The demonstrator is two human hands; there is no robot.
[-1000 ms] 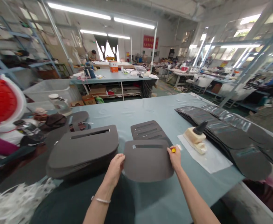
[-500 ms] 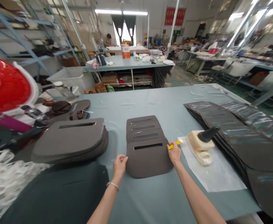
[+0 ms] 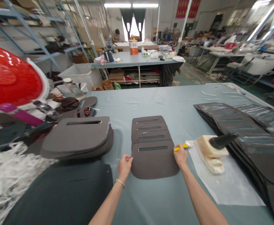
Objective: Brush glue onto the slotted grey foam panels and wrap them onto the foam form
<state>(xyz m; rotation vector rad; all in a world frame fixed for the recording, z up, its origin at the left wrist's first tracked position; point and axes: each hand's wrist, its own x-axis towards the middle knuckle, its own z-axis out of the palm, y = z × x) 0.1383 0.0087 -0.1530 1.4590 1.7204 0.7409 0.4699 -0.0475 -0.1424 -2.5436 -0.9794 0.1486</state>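
Note:
Several dark grey-brown slotted panels lie overlapped in a row on the table, the front panel [image 3: 154, 164] uppermost and nearest me. My left hand [image 3: 125, 167] is closed, thumb and fingers pinching that panel's left edge. At its right edge is my right hand [image 3: 181, 156], closed around a small brush with a yellow handle [image 3: 180, 148] and pale bristles pointing right. Its fingers also touch the panel's edge. To the right, a cream plastic container [image 3: 208, 147] with a black nozzle-like piece rests on a white sheet [image 3: 230, 187].
On the left sits a thick stack of similar slotted panels [image 3: 73, 137], beside white strips [image 3: 12, 178] and a dark sheet [image 3: 64, 190]. Overlapping panels with shiny bands [image 3: 235, 125] cover the right side. A red round object [image 3: 10, 75] stands far left. Someone [image 3: 116, 36] is at a distant table.
The view has swung slightly, so the table and its things appear farther right. Both hands remain at the front panel's edges, and the brush stays in my right hand.

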